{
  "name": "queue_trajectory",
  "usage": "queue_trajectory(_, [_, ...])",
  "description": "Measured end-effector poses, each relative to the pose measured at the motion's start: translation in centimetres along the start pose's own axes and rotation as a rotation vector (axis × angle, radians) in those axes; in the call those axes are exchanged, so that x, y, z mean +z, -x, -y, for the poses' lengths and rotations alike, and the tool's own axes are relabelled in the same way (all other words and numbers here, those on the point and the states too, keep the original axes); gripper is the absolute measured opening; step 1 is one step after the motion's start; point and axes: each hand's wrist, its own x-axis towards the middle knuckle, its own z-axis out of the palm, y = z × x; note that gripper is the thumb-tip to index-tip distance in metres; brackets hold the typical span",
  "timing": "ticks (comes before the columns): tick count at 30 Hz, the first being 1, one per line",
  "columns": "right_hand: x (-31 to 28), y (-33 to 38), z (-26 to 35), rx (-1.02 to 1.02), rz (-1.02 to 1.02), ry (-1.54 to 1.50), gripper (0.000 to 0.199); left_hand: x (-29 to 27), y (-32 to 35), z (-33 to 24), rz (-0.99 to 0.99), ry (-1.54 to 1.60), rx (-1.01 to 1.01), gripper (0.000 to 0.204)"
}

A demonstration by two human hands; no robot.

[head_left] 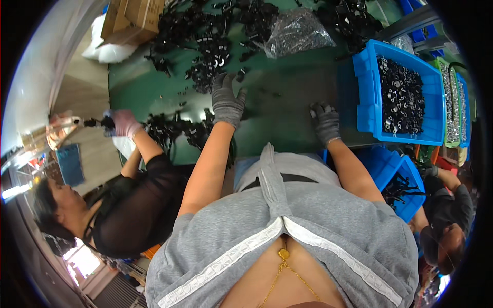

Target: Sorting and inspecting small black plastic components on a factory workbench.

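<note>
Black parts (203, 77) beside left hand (227, 105), blurrily printed cardboard box (121, 23) farther left

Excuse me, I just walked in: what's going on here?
The person's gloved left hand is at the near edge of a heap of small black parts on a green table; whether it grips one is unclear. The right hand is over the table, left of a blue bin of mixed pieces. At left, another person's gloved hand is beside more black parts.

Head-worn fisheye view, facing down, close above green table (287, 110)
</note>
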Motion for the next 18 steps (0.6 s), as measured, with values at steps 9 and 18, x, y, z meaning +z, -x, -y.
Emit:
queue_trajectory(9, [0.8,-2.6,-2.0,0.318,-0.200,0.064,0.024,5.4,-21.3,-2.2,0.374,-0.100,-0.157,0.085])
queue_trajectory(18, [1.0,-2.9,-1.6,0.399,-0.101,0.081,0.027,11.7,-32.2,0.2,0.876,0.362,-0.554,0.057])
